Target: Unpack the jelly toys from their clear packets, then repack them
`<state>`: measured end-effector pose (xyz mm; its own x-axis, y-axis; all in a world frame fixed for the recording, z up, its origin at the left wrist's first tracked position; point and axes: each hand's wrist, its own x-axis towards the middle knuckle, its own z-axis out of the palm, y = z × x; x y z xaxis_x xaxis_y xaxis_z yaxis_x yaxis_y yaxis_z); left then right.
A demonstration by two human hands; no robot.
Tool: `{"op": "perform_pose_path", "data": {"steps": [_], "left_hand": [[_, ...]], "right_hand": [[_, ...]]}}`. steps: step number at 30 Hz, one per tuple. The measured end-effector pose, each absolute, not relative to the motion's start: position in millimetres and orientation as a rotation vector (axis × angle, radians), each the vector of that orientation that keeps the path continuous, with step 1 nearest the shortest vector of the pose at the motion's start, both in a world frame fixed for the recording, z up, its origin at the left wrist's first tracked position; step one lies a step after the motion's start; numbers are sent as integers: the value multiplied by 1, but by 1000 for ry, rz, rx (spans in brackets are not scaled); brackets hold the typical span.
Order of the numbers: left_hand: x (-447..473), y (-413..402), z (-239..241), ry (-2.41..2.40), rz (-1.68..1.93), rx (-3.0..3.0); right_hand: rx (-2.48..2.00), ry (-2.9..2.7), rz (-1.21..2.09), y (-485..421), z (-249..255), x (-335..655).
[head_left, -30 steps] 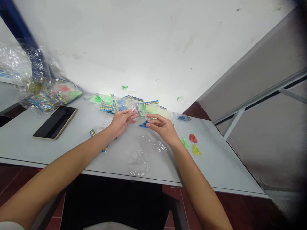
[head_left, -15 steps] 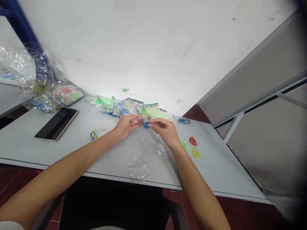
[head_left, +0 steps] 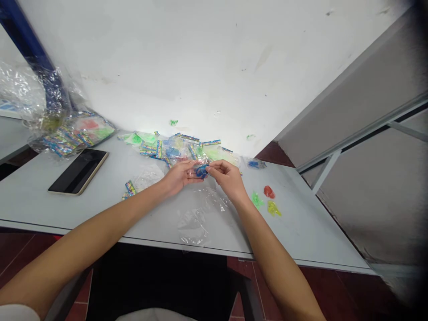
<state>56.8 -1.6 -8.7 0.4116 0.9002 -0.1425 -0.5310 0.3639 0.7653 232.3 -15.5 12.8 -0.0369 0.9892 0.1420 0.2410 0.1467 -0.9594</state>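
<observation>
Between my hands is a soft blue piece (head_left: 201, 171), rubbery and translucent, its exact kind too small to tell. My right hand (head_left: 229, 179) pinches it between thumb and fingertips. My left hand (head_left: 180, 178) is just left of it, thumb on top and fingers reaching under the blue piece, with a small clear plastic bag at its fingertips. Whether the blue piece is partly inside that bag cannot be made out. Below my hands an unfilled clear plastic wrapper (head_left: 194, 227) lies flat on the table (head_left: 154, 229).
Green (head_left: 257, 199), red (head_left: 269, 192) and yellow (head_left: 273, 207) soft pieces lie at the right. Colourful small packets (head_left: 173, 151) are heaped along the wall. A phone (head_left: 78, 171) and a large bag of packets (head_left: 80, 133) are at the left; a crumpled wrapper (head_left: 147, 176) lies nearby.
The blue piece has shifted slightly left and up, over my left fingers. My right hand has moved a little with it. The view has tilted slightly.
</observation>
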Motion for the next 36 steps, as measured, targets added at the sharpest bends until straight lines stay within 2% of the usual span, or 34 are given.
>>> {"op": "perform_pose_path", "data": {"steps": [5,12,20,36], "left_hand": [[55,-1,-10,584,948,745],[54,-3,-14,642,927,854],[50,-1,-14,821,893,907],[51,2,-17,834,850,885]], "right_hand": [[-1309,-1498,903,-14,11,234],[-1199,-1370,1160,-16,11,231],[-1221,-1274,1143,-14,9,231],[-1204,-1364,1128,-15,5,227]]}}
